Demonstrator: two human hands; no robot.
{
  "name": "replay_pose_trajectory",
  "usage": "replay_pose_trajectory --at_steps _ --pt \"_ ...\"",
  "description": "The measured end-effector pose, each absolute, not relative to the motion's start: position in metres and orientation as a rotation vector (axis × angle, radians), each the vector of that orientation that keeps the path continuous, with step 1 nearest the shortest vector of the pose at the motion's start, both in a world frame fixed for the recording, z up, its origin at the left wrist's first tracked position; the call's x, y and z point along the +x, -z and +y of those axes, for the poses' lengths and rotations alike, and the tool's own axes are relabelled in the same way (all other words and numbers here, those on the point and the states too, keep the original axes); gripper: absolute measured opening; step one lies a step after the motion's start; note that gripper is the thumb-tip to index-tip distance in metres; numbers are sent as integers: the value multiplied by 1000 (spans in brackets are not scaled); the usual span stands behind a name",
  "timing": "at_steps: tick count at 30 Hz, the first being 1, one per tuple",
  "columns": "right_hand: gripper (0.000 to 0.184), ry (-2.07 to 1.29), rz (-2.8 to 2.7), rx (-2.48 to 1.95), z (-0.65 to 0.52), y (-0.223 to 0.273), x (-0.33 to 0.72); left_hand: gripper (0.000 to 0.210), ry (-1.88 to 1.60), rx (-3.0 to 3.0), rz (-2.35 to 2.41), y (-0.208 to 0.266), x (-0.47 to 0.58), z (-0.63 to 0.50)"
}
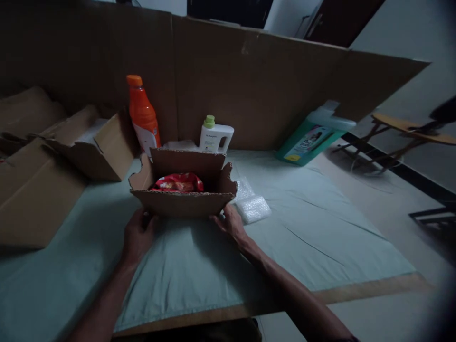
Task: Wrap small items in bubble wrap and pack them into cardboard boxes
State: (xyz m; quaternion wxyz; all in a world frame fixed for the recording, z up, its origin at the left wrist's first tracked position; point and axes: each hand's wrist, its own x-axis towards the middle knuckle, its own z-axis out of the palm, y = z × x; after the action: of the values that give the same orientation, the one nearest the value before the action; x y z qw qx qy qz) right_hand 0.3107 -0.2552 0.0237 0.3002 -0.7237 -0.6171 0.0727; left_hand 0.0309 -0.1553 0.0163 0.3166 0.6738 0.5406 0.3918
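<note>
Head-worn view, looking forward, angled down

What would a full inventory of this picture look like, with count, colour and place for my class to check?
Open box: one, brown, centre
Red packet: one, red, inside the open box
Other boxes: at least two, brown, left
Tall bottle: one, orange, behind the open box
Handled bottle: one, white with green cap, behind the open box
Jug: one, green, tilted, back right
Bubble wrap: at least one piece, clear, right of the open box
Cloth: one, pale green, over the table
Cardboard panel: brown, along the back
Left hand: one, bare, box's near left corner
Right hand: one, bare, box's near right corner
</note>
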Motion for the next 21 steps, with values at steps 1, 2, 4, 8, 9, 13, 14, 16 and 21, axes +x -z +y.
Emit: replay_pose_trajectory --at_steps 1,2,4,8,9,13,14,16,21 --pt "35 -192 -1655 -1915 -252 -26 312 46 -1015 1728 1410 -15 31 -154" --pt "40 -174 -1675 -1900 -252 -29 316 52 -1005 1693 1383 -14 31 -154" --pt "51 -109 -1718 -1862 -256 -38 331 64 -1009 1650 1304 -10 29 -154" --pt "57 -183 -1873 -1870 -269 -63 386 77 -1011 1590 1150 -3 26 -153" --pt "58 -217 -1927 -1929 -270 -68 399 77 -1007 1572 1148 -3 26 -153" --pt "62 -200 -2085 -2258 -265 -86 430 75 -1027 1538 1204 -4 28 -153" --pt "56 -195 -2104 -2293 -265 -90 433 74 -1035 1541 1222 -6 28 -153" --pt "36 -173 -2103 -2302 -271 -98 432 72 -1066 1551 1281 -9 26 -154" --pt "22 149 -1864 -2262 -322 -105 391 62 -1260 1552 1500 -20 15 -155"
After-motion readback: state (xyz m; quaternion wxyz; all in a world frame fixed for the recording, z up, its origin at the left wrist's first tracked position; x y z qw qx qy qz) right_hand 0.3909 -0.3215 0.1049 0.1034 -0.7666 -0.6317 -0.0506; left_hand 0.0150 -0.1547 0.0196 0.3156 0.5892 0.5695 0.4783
